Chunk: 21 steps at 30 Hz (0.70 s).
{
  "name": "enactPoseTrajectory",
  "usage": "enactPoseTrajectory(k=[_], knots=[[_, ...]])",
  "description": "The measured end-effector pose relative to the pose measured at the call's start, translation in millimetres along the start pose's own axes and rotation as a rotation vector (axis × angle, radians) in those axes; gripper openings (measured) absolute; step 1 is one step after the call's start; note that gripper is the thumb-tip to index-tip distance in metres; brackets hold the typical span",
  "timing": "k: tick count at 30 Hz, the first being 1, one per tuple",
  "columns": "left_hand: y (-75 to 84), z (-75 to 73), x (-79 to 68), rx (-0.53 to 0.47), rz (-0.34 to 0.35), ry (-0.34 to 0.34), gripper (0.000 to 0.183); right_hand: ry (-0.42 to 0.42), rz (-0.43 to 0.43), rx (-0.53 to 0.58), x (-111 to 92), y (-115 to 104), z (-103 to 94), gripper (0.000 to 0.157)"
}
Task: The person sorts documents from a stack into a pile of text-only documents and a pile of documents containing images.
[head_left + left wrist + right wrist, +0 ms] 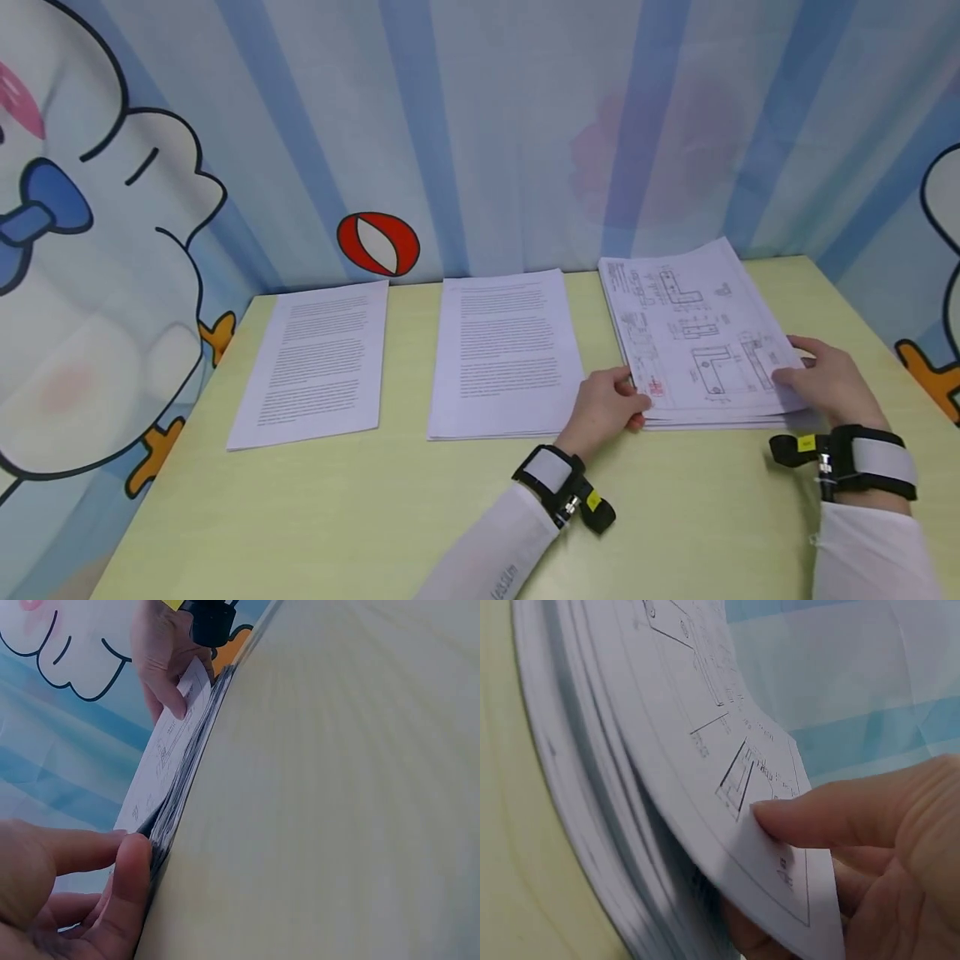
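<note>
On the right of the table lies a thick stack of paper (690, 325), its top sheet printed with technical drawings and a red mark at the lower left. My left hand (606, 407) pinches the near left corner of the top sheet between thumb and finger. At the right edge, my right hand (832, 379) grips the drawing sheet (705, 772), thumb on top and fingers underneath. In the right wrist view this sheet bows up, with a dark gap between it and the sheets below. The left wrist view shows a narrow gap by the left fingertips (133, 859).
Two stacks of printed text pages stand to the left: a middle stack (510, 358) close to my left forearm and a left stack (315, 367). A striped cartoon curtain (517, 125) hangs behind the pale yellow table (337, 517).
</note>
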<state>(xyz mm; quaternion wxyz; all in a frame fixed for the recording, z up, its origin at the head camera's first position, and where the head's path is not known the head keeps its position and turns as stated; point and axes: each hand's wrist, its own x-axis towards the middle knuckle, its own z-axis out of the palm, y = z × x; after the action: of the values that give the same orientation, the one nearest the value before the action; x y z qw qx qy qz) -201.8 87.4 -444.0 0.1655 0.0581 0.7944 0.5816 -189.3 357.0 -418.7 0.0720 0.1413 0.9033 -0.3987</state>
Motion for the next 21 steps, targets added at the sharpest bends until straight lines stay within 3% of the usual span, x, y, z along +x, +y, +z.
enactPoseTrajectory(k=[4, 7, 10, 15, 21], knots=[[3.9, -2.3, -3.6, 0.053, 0.010, 0.003, 0.010, 0.052, 0.010, -0.074, -0.8, -0.9, -1.6, 0.072], [7.9, -10.8, -5.6, 0.071, 0.031, 0.010, 0.024, 0.082, 0.030, -0.125, -1.7, -5.9, -2.5, 0.073], [14.7, -27.5, -8.2, 0.045, 0.064, 0.027, 0.041, 0.130, -0.021, -0.152, 0.2, -13.0, 2.1, 0.069], [25.9, -71.3, -15.2, 0.016, 0.156, 0.096, 0.031, 0.179, -0.153, -0.133, 20.1, -26.3, 23.3, 0.067], [21.1, -143.9, -31.3, 0.179, 0.278, 0.276, 0.027, 0.271, -0.385, -0.123, 72.6, -21.3, 72.6, 0.060]])
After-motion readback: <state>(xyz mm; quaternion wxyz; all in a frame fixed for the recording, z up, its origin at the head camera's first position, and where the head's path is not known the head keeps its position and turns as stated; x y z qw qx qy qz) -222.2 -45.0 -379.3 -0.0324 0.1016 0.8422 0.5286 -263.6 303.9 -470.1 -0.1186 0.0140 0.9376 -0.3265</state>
